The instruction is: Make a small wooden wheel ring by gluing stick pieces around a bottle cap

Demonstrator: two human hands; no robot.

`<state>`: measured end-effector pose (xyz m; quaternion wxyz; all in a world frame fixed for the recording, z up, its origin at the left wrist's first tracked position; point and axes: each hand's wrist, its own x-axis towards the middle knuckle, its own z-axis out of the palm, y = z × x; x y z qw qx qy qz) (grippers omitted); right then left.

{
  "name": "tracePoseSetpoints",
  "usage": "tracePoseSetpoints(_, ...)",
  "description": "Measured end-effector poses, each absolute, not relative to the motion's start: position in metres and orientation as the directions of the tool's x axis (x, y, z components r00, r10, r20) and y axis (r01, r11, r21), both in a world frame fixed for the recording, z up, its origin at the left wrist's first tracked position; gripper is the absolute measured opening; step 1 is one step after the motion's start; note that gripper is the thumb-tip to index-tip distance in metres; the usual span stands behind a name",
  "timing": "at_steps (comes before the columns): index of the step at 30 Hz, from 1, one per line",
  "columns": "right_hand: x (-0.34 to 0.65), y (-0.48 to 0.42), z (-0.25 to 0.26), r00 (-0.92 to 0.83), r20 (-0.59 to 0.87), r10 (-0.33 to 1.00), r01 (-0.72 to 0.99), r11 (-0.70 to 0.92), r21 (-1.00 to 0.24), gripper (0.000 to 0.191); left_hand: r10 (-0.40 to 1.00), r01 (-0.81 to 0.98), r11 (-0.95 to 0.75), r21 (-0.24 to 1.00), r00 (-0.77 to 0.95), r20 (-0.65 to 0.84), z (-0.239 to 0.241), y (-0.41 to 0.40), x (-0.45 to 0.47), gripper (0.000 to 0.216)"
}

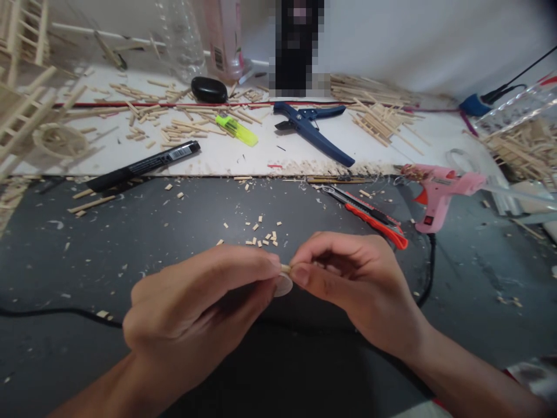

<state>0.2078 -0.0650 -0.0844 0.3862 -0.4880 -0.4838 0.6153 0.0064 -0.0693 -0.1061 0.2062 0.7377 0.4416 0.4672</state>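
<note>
My left hand (204, 290) pinches a small pale round disc (284, 286) between thumb and fingers, low in the middle of the view. Against the disc's upper edge lies a short wooden stick piece (285, 268), and the closed thumb and fingertips of my right hand (348, 278) grip its right end. The fingertips of both hands almost meet there and hide most of the piece. Just beyond them, several tiny cut wood bits (265, 239) are scattered on the dark grey tabletop (183, 215).
Right of my hands lie a red utility knife (374, 220) and a pink glue gun (439, 188) with a black cord. Behind, a white board (243, 159) carries a blue cutter (313, 130), a yellow highlighter (237, 129), a black marker (143, 167) and wooden sticks (187, 130).
</note>
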Motion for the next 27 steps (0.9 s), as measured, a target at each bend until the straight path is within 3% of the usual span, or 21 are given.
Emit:
tracePoseSetpoints(6,0.207,-0.063,-0.087,-0.253,-0.227,0.941,-0.027,-0.241,-0.970,0.011,0.829,0.422,-0.550,0.721,0.170,0.532,-0.107,-0.067,0.007,0.018)
tracePoseSetpoints(10,0.208,-0.064,-0.088,-0.251,-0.158,0.955,0.009,-0.161,-0.987,0.007,0.882,0.368,-0.470,0.802,0.160,0.443,-0.111,-0.067,0.008,0.015)
tracePoseSetpoints(14,0.210,-0.059,-0.090,-0.170,-0.027,0.985,0.182,0.004,-0.983,0.008,0.963,0.246,-0.256,0.935,-0.017,0.268,-0.112,-0.067,0.013,0.028)
tracePoseSetpoints(18,0.213,-0.050,-0.097,-0.155,0.108,0.982,0.395,0.161,-0.904,0.022,0.988,0.095,-0.145,0.985,-0.042,0.149,-0.110,-0.057,0.014,0.025)
tracePoseSetpoints(23,0.211,-0.043,-0.096,-0.081,0.244,0.966,0.519,0.250,-0.818,0.005,0.998,0.082,-0.056,0.995,-0.017,0.057,-0.112,-0.048,0.007,0.027)
tracePoseSetpoints(27,0.191,-0.006,-0.073,-0.149,0.241,0.959,0.529,0.283,-0.800,0.031,0.999,0.131,-0.043,0.990,-0.005,0.044,-0.112,-0.047,0.004,0.021)
